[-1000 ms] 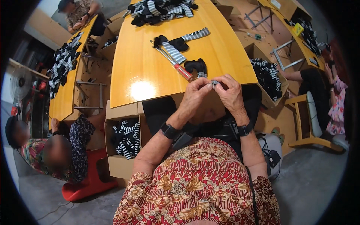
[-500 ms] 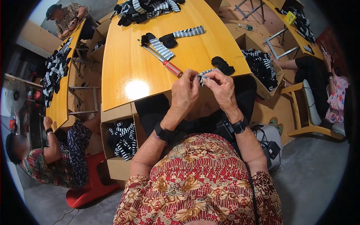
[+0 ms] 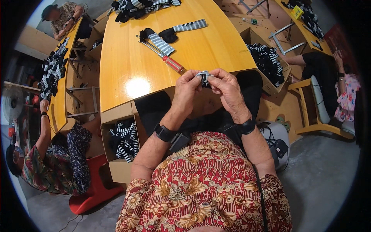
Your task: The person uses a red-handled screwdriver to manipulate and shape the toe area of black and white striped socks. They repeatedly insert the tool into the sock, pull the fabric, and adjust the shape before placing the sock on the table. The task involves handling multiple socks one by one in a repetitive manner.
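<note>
At the near edge of the worktop (image 3: pixel 224 46), your left hand (image 3: pixel 185 89) and right hand (image 3: pixel 229 91) each have fingers (image 3: pixel 217 72) pinching a bunched grey-and-black sock (image 3: pixel 204 77), one from either side. Red-handled tool (image 3: pixel 174 64) lies just beyond your left hand, shaft pointing away and left. Two striped socks (image 3: pixel 164 45) beside it. Sock pile (image 3: pixel 135 11) at the far end. Carton (image 3: pixel 270 87) of striped socks to your right.

The yellow counter (image 3: pixel 123 54) bears a heap of striped socks (image 3: pixel 141 8) toward its far end, two loose socks (image 3: pixel 161 43) and a red-handled screwdriver (image 3: pixel 172 63).
</note>
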Demonstrator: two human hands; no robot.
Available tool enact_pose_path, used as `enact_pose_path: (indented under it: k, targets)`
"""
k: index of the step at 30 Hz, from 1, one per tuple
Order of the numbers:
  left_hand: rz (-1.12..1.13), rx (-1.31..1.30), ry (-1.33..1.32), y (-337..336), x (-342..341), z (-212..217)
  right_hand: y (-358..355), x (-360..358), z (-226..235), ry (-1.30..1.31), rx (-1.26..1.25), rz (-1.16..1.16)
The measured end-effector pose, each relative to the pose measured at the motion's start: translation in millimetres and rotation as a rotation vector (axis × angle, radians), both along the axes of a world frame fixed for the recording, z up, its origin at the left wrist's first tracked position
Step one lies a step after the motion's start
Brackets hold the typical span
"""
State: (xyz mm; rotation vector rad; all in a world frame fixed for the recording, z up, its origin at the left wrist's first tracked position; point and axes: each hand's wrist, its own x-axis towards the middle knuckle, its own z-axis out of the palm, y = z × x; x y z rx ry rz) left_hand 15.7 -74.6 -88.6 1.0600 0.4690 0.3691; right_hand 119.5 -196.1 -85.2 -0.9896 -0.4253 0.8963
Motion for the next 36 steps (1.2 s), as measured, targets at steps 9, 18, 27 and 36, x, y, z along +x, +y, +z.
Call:
enact_pose_path:
  k: [9,18,27,36]
  targets:
    - [-0.24,-0.299,-0.131,-1.5,-11.8,5.8,-4.8,-2.3,2.5,-0.1,-0.141,-0.119]
    - [-0.164,-0.006,0.043,-2.1,-16.9,2.7,-13.3,-7.5,1.9,-0.303,-0.237,0.102]
    - [-0.177,-0.114,0.069,-2.2,-18.8,-2.0,-12.6,-12.2,-3.5,0.041,-0.092,-0.033]
    - [0.008,-0.056,0.07,-4.9,-19.4,-8.1,-7.7,-13.3,-4.7,-0.316,-0.178,-0.009]
